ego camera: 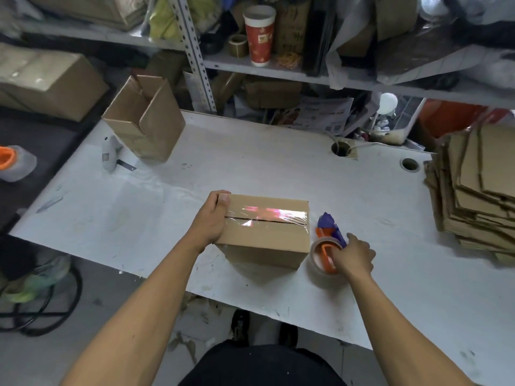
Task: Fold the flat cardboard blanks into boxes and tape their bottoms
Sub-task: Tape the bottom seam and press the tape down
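Observation:
A folded cardboard box [264,240] stands bottom-up in the middle of the white table [250,168], with clear shiny tape along its centre seam. My left hand [211,221] grips the box's left end, thumb on the top face. Just right of the box, an orange and purple tape dispenser [328,240] with a clear roll rests on the table. My right hand [354,256] holds the dispenser by its handle. A stack of flat cardboard blanks [476,190] lies at the table's right edge.
A finished open box [145,118] stands at the table's far left corner, next to a white handheld device [111,151]. Two cable holes [341,148] pierce the far side of the tabletop. Cluttered shelves rise behind, with a red paper cup [259,34].

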